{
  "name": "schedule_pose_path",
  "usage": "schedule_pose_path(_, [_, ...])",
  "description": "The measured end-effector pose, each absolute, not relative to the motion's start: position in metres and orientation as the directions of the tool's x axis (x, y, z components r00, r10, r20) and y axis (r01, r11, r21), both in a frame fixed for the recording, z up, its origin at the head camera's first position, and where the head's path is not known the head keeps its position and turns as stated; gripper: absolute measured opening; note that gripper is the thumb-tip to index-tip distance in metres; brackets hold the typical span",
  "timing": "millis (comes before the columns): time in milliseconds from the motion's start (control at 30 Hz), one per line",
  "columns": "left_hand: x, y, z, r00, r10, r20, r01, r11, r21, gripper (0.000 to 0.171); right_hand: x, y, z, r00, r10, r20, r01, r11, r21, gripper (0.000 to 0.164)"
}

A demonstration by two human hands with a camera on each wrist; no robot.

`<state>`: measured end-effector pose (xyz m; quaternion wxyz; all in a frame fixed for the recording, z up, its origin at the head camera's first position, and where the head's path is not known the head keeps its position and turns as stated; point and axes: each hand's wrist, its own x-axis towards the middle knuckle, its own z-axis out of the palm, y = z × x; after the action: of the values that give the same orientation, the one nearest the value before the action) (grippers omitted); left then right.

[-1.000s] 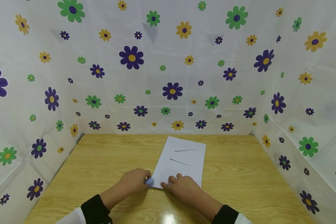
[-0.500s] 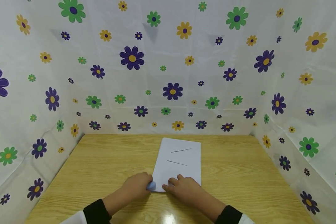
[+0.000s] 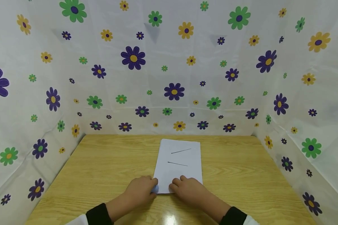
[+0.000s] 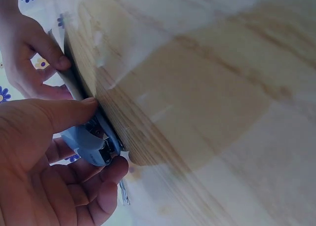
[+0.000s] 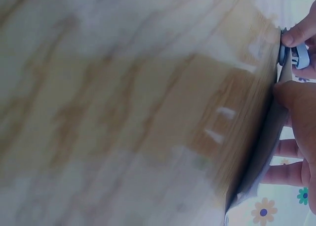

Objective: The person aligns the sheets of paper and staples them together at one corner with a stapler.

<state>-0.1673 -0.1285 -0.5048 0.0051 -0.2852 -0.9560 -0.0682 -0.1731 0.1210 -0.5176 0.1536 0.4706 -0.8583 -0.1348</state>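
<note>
White paper sheets [image 3: 177, 173], the top one bearing two thin dark lines, lie on the wooden table. At their near left corner my left hand [image 3: 140, 190] grips a small light-blue stapler [image 4: 88, 146], mostly covered by the fingers in the head view. The left wrist view has its thumb on one side of the stapler and curled fingers on the other, with the paper edge at the stapler's mouth. My right hand [image 3: 188, 191] pinches the near edge of the sheets, thumb on one face and fingers on the other, just right of the stapler.
The wooden table [image 3: 110, 159] extends around the paper on both sides. White cloth walls [image 3: 157, 78] printed with green, purple and yellow flowers enclose it at the back, left and right.
The paper has turned slightly and shifted left and toward me, so it lies straighter. My left hand has moved a little right and nearer with the stapler; the right hand has shifted slightly right.
</note>
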Motion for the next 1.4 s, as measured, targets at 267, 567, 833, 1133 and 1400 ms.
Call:
schedule_pose_path(267, [-0.167, -0.122, -0.501, -0.862, 0.507, 0.015, 0.502, 0.847, 0.173, 0.027, -0.174, 0.133, -0.512, -0.55, -0.822, 0.146, -0.778, 0.568, 0.268, 0.025])
schedule_pose_path(567, [-0.168, -0.121, -0.497, -0.864, 0.503, 0.015, 0.498, 0.851, 0.168, 0.041, -0.179, 0.14, -0.515, -0.535, -0.835, 0.127, -0.795, 0.549, 0.259, 0.012])
schedule_pose_path(833, [-0.179, -0.115, -0.496, -0.826, 0.556, 0.091, 0.562, 0.801, 0.206, 0.096, -0.179, 0.141, -0.514, -0.549, -0.83, 0.092, -0.796, 0.554, 0.243, 0.012])
schedule_pose_path(1133, [-0.197, -0.109, -0.521, -0.712, 0.698, 0.072, 0.701, 0.701, 0.132, 0.096, -0.178, 0.135, -0.512, -0.541, -0.833, 0.113, -0.798, 0.552, 0.242, 0.012])
schedule_pose_path(1400, [-0.206, -0.106, -0.553, -0.676, 0.72, 0.157, 0.732, 0.68, 0.032, 0.1, -0.177, 0.13, -0.511, -0.576, -0.814, 0.069, -0.784, 0.575, 0.233, 0.014])
